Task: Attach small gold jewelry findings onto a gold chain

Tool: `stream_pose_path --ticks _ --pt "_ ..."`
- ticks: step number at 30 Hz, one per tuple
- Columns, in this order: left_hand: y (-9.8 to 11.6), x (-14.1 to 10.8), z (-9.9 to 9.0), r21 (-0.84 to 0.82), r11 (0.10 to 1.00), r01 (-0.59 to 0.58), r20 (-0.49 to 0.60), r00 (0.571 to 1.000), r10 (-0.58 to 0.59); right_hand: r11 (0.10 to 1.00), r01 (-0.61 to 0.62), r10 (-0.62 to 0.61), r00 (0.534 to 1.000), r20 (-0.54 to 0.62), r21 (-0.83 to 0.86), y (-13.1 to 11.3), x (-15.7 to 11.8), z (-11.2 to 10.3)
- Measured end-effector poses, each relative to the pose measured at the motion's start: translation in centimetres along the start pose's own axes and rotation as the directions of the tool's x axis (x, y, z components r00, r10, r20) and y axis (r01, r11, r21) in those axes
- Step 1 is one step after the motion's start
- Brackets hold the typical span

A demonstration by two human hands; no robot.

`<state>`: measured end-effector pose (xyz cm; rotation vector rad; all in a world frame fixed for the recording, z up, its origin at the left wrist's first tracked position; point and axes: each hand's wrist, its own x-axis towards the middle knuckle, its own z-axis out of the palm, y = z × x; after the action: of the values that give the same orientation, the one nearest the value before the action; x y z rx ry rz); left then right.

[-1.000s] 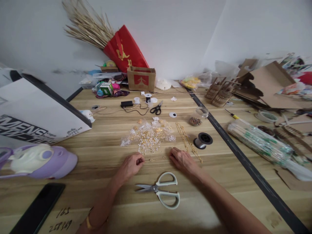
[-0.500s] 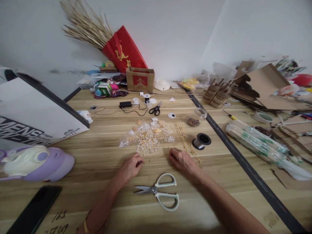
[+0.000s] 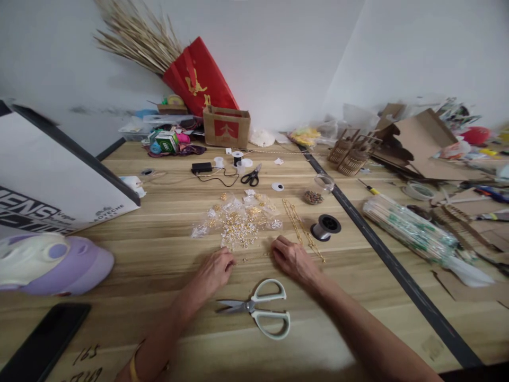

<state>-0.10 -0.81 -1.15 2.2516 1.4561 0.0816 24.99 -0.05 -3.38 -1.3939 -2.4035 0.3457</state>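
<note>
Spreading beneath both your forearms, the wooden table [image 3: 135, 260] gives you a firm, flat surface to pin small pieces against. Your right hand [image 3: 294, 257] rests on it with the fingers bent under; their tips are hidden, so whether they grip anything cannot be told. Your left hand [image 3: 218, 268] lies opposite, fingers curled and the tips low by the wood; you may have a chain end there, but the view is too coarse to tell.

Nearest your wrists, the white scissors [image 3: 248, 306] lie with blades parted, pointing left; they look stiff and the heaviest thing within reach, best taken by the loops. Past your right hand, the longer strands [image 3: 308, 237] lie slack beside the spool [image 3: 326, 228]; expect them to tangle if dragged.

Ahead of your fingers sits the heap [image 3: 238, 231] of clear and gold bits, partly on plastic bags: likely hard, slick and quick to scatter.

Finest of all, the thin chain [image 3: 254, 258] lies on the table between your two hands, just short of the heap. It should be feather-light, limp and easily kinked; take it by its ends, between fingertip and thumb, and avoid tugging.
</note>
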Motion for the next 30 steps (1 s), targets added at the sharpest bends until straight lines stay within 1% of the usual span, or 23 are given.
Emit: stream_pose_path --ticks 4,8,11,17,23,26,30 --pt "-0.2 0.0 0.8 0.017 0.999 -0.033 -0.04 0.999 0.034 0.999 0.014 -0.013 0.999 -0.036 0.029 0.0 0.0 0.3" --pt "-0.5 0.1 1.6 0.013 0.998 -0.065 -0.059 0.996 0.066 0.999 0.034 -0.034 0.998 -0.043 -0.002 0.1 0.0 0.6" --pt "-0.8 0.0 1.9 -0.007 0.997 -0.08 -0.077 0.994 0.079 0.999 0.044 -0.045 0.998 -0.043 -0.028 0.2 0.0 0.8" --pt "-1.0 -0.5 1.4 -0.11 0.993 -0.045 -0.073 0.997 0.037 0.999 0.009 -0.012 0.997 -0.077 -0.04 0.4 0.1 0.9" --pt "-1.2 -0.3 1.3 -0.205 0.978 -0.039 -0.094 0.995 0.02 0.999 0.029 -0.031 0.996 -0.085 -0.026 0.6 0.1 1.0" --pt "-1.5 -0.2 1.5 -0.261 0.965 -0.008 -0.095 0.995 -0.017 0.999 0.035 -0.038 0.994 -0.098 -0.027 0.5 0.1 1.0" --pt "-1.5 -0.2 1.5 -0.288 0.957 0.037 -0.079 0.995 -0.062 1.0 0.005 -0.003 0.991 -0.132 0.012 0.3 0.0 0.8"
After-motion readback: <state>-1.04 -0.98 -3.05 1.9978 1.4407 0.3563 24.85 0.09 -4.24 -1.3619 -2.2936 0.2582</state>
